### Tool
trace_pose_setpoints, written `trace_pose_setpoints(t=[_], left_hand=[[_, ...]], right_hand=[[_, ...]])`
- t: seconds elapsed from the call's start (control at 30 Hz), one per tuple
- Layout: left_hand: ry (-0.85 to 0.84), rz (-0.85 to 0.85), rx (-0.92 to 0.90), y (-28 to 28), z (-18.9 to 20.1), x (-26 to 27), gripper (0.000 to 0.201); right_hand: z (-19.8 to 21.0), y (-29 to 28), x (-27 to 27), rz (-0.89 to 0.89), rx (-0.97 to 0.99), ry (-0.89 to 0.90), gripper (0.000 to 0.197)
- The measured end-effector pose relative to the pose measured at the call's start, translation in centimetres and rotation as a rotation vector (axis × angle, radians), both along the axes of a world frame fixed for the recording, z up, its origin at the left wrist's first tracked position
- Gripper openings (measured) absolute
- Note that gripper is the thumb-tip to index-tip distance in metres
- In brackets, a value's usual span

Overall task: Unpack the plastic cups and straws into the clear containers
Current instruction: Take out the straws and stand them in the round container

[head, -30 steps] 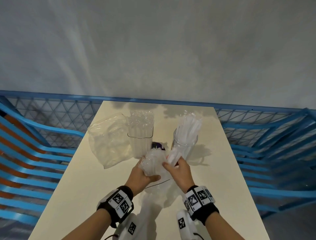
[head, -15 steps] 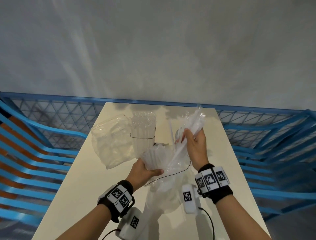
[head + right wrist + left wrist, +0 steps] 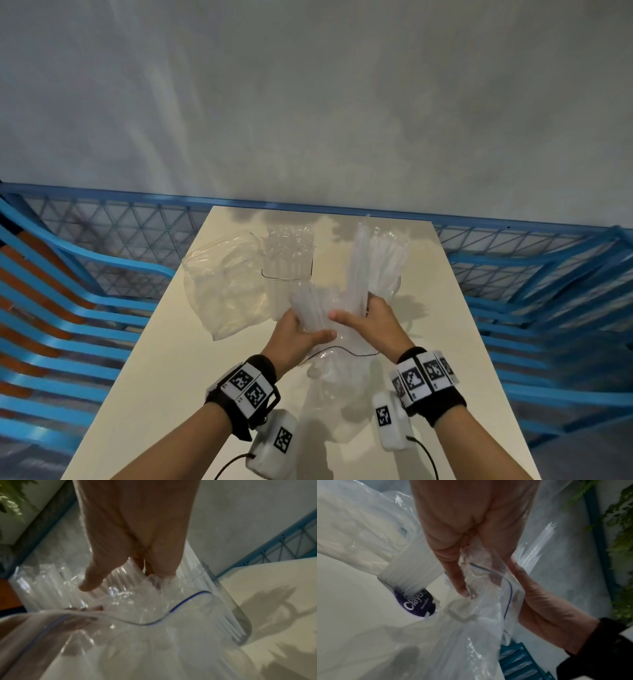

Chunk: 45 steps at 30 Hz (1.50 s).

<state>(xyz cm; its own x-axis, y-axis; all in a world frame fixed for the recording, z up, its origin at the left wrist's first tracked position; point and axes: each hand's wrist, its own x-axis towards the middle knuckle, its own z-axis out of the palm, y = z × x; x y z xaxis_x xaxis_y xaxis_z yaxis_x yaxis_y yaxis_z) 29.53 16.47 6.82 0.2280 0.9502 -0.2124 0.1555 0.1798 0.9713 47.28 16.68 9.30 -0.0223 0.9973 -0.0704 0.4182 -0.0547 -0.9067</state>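
My left hand (image 3: pixel 308 330) grips the clear zip bag (image 3: pixel 339 363) low over the table, pinching its mouth between the fingers (image 3: pixel 462 588). Loose clear straws (image 3: pixel 310 305) poke out of the bag. My right hand (image 3: pixel 364 317) is at the bag's mouth, fingers curled round a bunch of straws (image 3: pixel 358 263) that stands upright. Just behind stands the round clear container (image 3: pixel 390 274), which holds straws. The square clear container (image 3: pixel 287 270) to its left holds stacked clear cups (image 3: pixel 289 243). In the right wrist view the thumb (image 3: pixel 91 582) lies on straws above the zip line (image 3: pixel 188 599).
An empty crumpled plastic bag (image 3: pixel 226 284) lies left of the square container. A purple-labelled item (image 3: pixel 418 604) sits between the containers. The cream table (image 3: pixel 164 383) is narrow, with blue mesh railing (image 3: pixel 113 236) behind it and blue slats on both sides.
Half a second ago my right hand was up at the round container with straws. It has come back down to the bag's mouth and holds another upright bunch. The left hand stayed on the bag.
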Motion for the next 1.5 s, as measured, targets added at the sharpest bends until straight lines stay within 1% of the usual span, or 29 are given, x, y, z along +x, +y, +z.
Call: trace_pose_setpoints(t=[0.07, 0.13, 0.23, 0.33, 0.4, 0.47, 0.53, 0.67, 0.77, 0.87, 0.93, 0.97, 1.07, 1.17, 1.27, 1.37, 1.43, 1.5], left_hand=[[0.003, 0.024, -0.012, 0.0, -0.5, -0.4, 0.050], [0.009, 0.049, -0.029, 0.1, -1.0, -0.6, 0.054], [0.033, 0.049, -0.029, 0.3, -1.2, -0.4, 0.048], [0.040, 0.044, -0.024, 0.6, -0.8, -0.3, 0.042], [0.043, 0.033, -0.013, 0.7, -0.7, -0.3, 0.046], [0.048, 0.024, 0.005, 0.8, -0.7, -0.4, 0.060], [0.056, 0.021, 0.007, 0.9, -0.8, -0.4, 0.073], [0.088, -0.003, -0.006, 0.9, -0.8, -0.5, 0.081], [0.122, -0.026, 0.009, 0.7, -0.6, -0.7, 0.079], [0.132, -0.041, 0.020, 0.5, -0.6, -0.9, 0.072], [0.131, -0.043, 0.009, 0.5, -0.7, -1.0, 0.072], [0.130, -0.043, 0.003, 0.5, -0.7, -1.0, 0.071], [0.126, -0.042, -0.009, 0.5, -0.7, -1.2, 0.070], [0.127, -0.045, -0.014, 0.4, -0.8, -1.2, 0.069], [0.131, -0.041, -0.026, 0.4, -0.8, -1.1, 0.065], [0.128, -0.041, -0.030, 0.1, -0.8, -1.1, 0.062], [0.124, -0.044, -0.033, 0.0, -0.8, -1.1, 0.060], [0.125, -0.036, -0.040, -0.2, -0.9, -1.2, 0.055]], right_hand=[[0.1, 0.0, 0.4, -0.022, 0.015, 0.027, 0.030], [0.7, 0.3, 0.8, -0.069, 0.035, 0.098, 0.024], [2.2, 1.1, 1.1, -0.174, 0.093, 0.209, 0.017], [4.4, 1.7, 1.1, -0.249, 0.154, 0.289, 0.002], [5.7, 1.9, 1.2, -0.257, 0.205, 0.306, 0.014], [6.5, 2.1, 1.3, -0.255, 0.228, 0.304, 0.022], [7.1, 2.2, 1.4, -0.259, 0.240, 0.322, 0.025], [8.4, 2.3, 2.0, -0.290, 0.272, 0.383, 0.023], [9.7, 2.6, 2.8, -0.328, 0.283, 0.415, 0.015], [11.4, 3.0, 4.0, -0.332, 0.300, 0.461, 0.016], [13.0, 3.4, 4.9, -0.343, 0.327, 0.520, 0.005], [14.0, 3.6, 5.4, -0.349, 0.348, 0.542, 0.003], [16.9, 4.8, 7.1, -0.374, 0.456, 0.554, 0.010], [18.6, 6.5, 8.0, -0.418, 0.537, 0.554, 0.009], [17.3, 8.2, 7.6, -0.431, 0.565, 0.476, 0.011], [13.2, 9.1, 6.6, -0.439, 0.520, 0.323, 0.034], [10.5, 9.3, 6.1, -0.464, 0.492, 0.255, 0.039], [8.6, 9.4, 5.8, -0.505, 0.512, 0.250, 0.040]])
